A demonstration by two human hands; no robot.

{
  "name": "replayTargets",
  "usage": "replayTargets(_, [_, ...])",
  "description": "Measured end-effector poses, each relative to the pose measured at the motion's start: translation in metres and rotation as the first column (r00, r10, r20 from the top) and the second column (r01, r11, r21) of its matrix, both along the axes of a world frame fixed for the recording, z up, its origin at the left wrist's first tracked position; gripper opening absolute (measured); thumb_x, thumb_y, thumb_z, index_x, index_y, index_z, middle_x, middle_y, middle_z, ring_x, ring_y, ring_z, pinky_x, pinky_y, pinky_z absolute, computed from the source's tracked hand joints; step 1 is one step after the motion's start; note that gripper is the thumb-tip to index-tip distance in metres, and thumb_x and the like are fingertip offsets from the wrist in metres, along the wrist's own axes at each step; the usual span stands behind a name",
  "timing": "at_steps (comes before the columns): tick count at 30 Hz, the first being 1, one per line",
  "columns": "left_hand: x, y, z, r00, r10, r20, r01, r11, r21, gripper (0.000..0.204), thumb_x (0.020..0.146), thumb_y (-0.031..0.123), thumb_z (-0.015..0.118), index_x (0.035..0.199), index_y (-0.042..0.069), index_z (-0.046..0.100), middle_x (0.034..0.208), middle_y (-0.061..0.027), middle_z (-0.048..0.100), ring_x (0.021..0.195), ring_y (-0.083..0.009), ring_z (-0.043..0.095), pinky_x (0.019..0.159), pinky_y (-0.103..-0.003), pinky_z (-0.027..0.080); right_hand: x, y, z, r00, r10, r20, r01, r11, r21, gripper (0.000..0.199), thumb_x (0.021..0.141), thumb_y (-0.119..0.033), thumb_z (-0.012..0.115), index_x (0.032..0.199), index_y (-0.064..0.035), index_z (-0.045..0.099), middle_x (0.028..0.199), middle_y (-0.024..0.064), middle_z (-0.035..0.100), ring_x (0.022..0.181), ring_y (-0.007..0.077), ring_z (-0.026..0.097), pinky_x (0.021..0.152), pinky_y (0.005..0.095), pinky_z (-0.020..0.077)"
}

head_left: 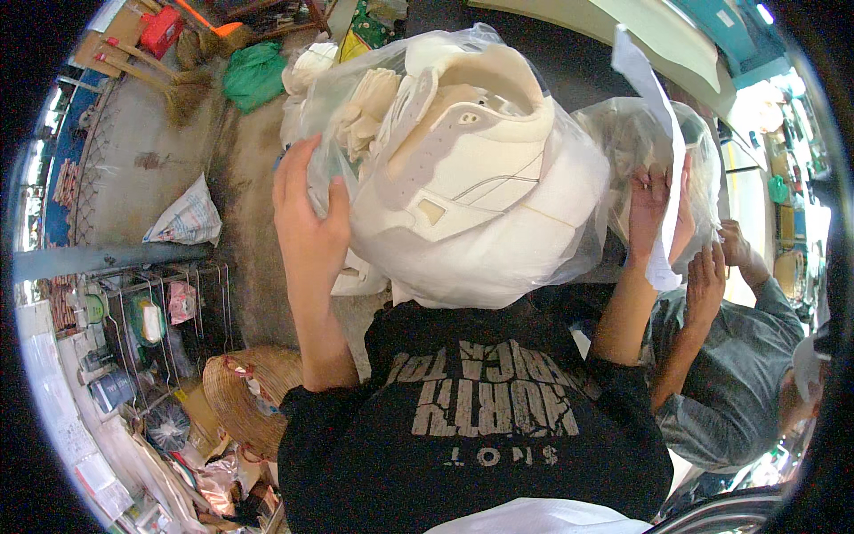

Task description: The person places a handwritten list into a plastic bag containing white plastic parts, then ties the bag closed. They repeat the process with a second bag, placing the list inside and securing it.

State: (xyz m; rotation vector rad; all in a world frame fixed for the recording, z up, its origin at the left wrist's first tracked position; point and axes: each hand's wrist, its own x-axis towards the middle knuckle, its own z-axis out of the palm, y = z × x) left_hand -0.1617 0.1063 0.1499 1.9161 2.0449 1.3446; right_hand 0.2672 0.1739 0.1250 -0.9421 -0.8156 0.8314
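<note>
A large clear plastic bag (578, 191), stuffed with shoe parts, sits upright in front of my chest. On top in its mouth lies a cream-and-grey shoe upper (480, 169), and a bunch of thin cream pieces (369, 111) is packed beside it. Against the bag's left side rests my left hand (311, 209), fingers stretched and thumb apart. My right hand (651, 209) grips a white paper sheet (656, 116), held upright at the bag's right side. The sheet covers part of that hand.
At the right, a co-worker's hands (707, 280) are at a second clear bag (703, 142). A straw hat (249, 392) and a wire rack (160, 303) stand at left. Beyond lie a white sack (189, 214), a green bag (253, 76) and brooms (187, 93).
</note>
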Motion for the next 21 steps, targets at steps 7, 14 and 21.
replayTargets(7, [0.002, -0.004, 0.007, 0.973, -0.003, 0.23, -0.001, 1.0, 0.016, 0.038, 0.091, 0.002, 0.066, 0.129, 0.007, 0.065, 0.132, -0.016, 0.064, 0.125, -0.0328, 0.06, 0.111, -0.042, 0.043, -0.01, -0.012, 0.005, 0.941, -0.111, 0.321, 0.123, 0.992, -0.018, 0.043, 0.112, -0.016, 0.047, 0.146, 0.01, 0.051, 0.149, 0.014, 0.056, 0.12, 0.0201, 0.065, 0.099, 0.0326, 0.0568])
replayTargets(14, [0.014, -0.01, 0.011, 0.961, -0.23, 0.152, 0.225, 0.973, 0.05, 0.052, 0.084, 0.011, 0.077, 0.133, 0.002, 0.06, 0.136, -0.0177, 0.061, 0.128, -0.0346, 0.057, 0.113, -0.044, 0.04, -0.008, -0.027, 0.008, 0.997, -0.068, 0.024, 0.069, 0.995, -0.069, 0.05, 0.111, -0.018, 0.05, 0.151, 0.0118, 0.044, 0.145, 0.0187, 0.059, 0.12, 0.0201, 0.066, 0.099, 0.0314, 0.0563])
replayTargets(21, [0.023, -0.016, 0.013, 0.857, -0.503, 0.114, 0.515, 0.841, -0.166, 0.099, 0.072, 0.032, 0.09, 0.157, 0.012, 0.045, 0.161, -0.0236, 0.041, 0.149, -0.0424, 0.04, 0.122, -0.048, 0.032, 0.0, -0.038, 0.004, 0.981, -0.193, -0.001, 0.192, 0.977, -0.088, 0.052, 0.108, -0.015, 0.054, 0.15, 0.0139, 0.043, 0.145, 0.0202, 0.058, 0.123, 0.022, 0.064, 0.106, 0.0341, 0.0523])
